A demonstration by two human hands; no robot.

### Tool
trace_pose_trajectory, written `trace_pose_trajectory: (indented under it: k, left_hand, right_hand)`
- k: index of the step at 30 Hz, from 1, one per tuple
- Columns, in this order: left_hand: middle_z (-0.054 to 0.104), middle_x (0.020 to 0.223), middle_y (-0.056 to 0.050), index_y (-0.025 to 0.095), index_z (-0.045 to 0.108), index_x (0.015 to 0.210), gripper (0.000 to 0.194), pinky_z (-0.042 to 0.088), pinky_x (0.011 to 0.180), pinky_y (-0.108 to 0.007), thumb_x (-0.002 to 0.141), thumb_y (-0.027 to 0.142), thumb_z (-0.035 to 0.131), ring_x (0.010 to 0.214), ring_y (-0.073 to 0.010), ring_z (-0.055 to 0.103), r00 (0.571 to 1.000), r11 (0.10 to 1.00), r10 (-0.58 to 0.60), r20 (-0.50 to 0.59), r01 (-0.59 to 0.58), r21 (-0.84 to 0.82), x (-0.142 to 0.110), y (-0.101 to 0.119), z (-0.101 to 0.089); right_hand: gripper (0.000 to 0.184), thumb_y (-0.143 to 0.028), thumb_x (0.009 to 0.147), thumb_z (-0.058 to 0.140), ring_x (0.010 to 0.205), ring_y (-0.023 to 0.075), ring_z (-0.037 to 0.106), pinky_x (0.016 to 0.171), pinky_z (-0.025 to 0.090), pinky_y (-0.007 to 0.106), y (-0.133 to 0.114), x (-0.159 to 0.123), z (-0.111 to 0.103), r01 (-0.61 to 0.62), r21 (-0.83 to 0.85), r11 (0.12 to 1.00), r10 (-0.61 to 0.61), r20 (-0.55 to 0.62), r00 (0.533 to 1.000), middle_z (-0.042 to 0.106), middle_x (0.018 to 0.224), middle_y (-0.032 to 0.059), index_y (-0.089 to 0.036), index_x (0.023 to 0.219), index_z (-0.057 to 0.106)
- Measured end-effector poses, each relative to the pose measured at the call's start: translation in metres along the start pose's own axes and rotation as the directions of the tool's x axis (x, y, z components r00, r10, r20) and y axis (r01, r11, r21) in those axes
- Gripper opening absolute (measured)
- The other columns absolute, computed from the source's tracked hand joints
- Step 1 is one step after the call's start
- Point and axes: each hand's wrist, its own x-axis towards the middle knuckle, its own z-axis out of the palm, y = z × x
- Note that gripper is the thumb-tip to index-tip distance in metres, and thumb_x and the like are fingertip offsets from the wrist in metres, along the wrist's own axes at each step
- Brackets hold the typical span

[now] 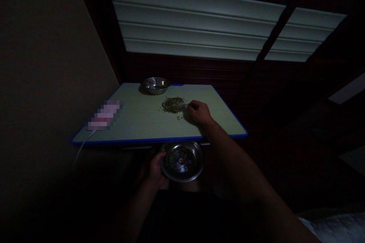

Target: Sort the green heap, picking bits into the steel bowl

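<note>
A small pale table with a blue rim stands in front of me in a dim room. A heap of small greenish grains lies on its far middle. My right hand rests on the table just right of the heap, fingers curled and touching the loose grains at its edge. Below the near table edge my left hand grips the rim of a shallow steel bowl, which holds a few small bits.
A second steel bowl sits at the table's far edge. A pinkish blurred object with a white cable lies at the left. A plain wall is on the left, dark panelling behind.
</note>
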Motion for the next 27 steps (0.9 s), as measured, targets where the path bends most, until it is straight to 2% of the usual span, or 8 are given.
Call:
trace_pose_trajectory:
  k: [5,12,19,23,27]
  left_hand:
    - [0.071,0.064,-0.007,0.015,0.069,0.068,0.009,0.054,0.062,-0.033,0.064,0.022,0.064,0.067,-0.0244,0.068,1.0,1.0,0.003,-0.007,-0.003,0.006,0.0016,-0.0006,-0.0012]
    - [0.072,0.065,-0.008,0.014,0.07,0.071,0.012,0.056,0.066,-0.036,0.064,0.021,0.063,0.071,-0.0269,0.07,1.0,1.0,0.018,0.008,-0.018,-0.008,-0.0017,0.0002,0.0016]
    - [0.072,0.067,-0.008,0.014,0.069,0.072,0.012,0.055,0.066,-0.035,0.062,0.02,0.065,0.067,-0.025,0.069,1.0,0.999,0.008,0.008,-0.008,-0.034,0.0007,-0.0003,-0.0009]
    - [0.071,0.064,-0.006,0.015,0.068,0.069,0.01,0.055,0.064,-0.035,0.062,0.021,0.066,0.066,-0.0246,0.068,1.0,1.0,0.005,0.011,-0.005,-0.024,0.0026,-0.0012,-0.0027]
    - [0.07,0.061,-0.007,0.015,0.067,0.064,0.006,0.054,0.061,-0.032,0.063,0.021,0.065,0.061,-0.0224,0.066,1.0,1.0,0.004,0.005,-0.004,-0.024,0.003,-0.0013,-0.0028]
  right_hand:
    - [0.017,-0.024,0.077,0.054,0.075,0.0166,0.061,0.072,0.045,0.028,-0.0002,0.0001,-0.0002,0.016,-0.031,0.999,-0.015,0.028,0.999,0.071,0.079,0.0031,-0.019,0.081,0.071]
    - [0.018,-0.024,0.077,0.054,0.074,0.0159,0.06,0.072,0.045,0.027,0.002,0.0007,0.0012,0.031,0.008,0.999,-0.031,0.039,0.999,0.071,0.08,0.0022,-0.019,0.082,0.071]
    - [0.018,-0.025,0.076,0.055,0.072,0.0149,0.06,0.07,0.044,0.026,-0.0006,-0.0004,0.0012,-0.002,0.108,0.994,-0.005,0.059,0.998,0.07,0.075,0.001,-0.018,0.08,0.071]
    - [0.018,-0.025,0.076,0.055,0.073,0.0151,0.06,0.072,0.044,0.026,0.0007,0.0001,0.0014,0.014,0.096,0.995,-0.019,0.051,0.999,0.07,0.076,0.001,-0.018,0.08,0.071]
    - [0.018,-0.026,0.076,0.055,0.069,0.0145,0.058,0.069,0.043,0.026,0.001,0.0001,0.0018,0.03,0.106,0.994,-0.04,0.094,0.995,0.068,0.073,0.0013,-0.017,0.078,0.071]
